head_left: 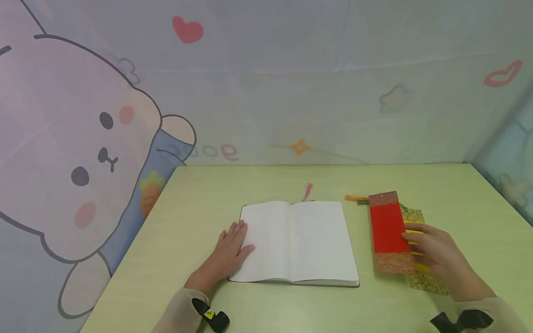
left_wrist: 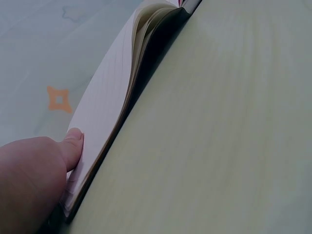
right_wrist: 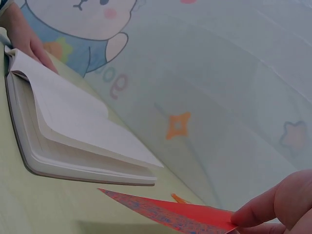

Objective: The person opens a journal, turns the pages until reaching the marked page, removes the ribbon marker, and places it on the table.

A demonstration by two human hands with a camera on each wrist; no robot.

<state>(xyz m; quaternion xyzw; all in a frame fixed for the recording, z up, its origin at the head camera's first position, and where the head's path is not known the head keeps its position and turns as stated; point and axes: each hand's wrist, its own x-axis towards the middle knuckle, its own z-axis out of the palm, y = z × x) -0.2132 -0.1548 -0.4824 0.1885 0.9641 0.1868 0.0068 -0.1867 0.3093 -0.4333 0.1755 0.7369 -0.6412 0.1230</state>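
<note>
An open lined notebook (head_left: 320, 240) with a dark cover lies in the middle of the table. My left hand (head_left: 226, 249) rests flat on the edge of its left page, fingers straight. To the right of the notebook, my right hand (head_left: 441, 252) pinches the right edge of a red bookmark (head_left: 389, 229) with speckled ends. In the right wrist view the red bookmark (right_wrist: 195, 214) is tilted, with a shadow on the table below. Behind it, a yellow bookmark (head_left: 429, 283) with speckled ends is partly hidden by the right hand and the red bookmark.
A pink tassel (head_left: 307, 190) sticks out past the notebook's top edge. An orange tassel (head_left: 354, 198) and a green one (head_left: 363, 202) lie left of the bookmarks' upper ends. Behind the pale table (head_left: 266, 180) hangs a cartoon-printed cloth (head_left: 270, 92).
</note>
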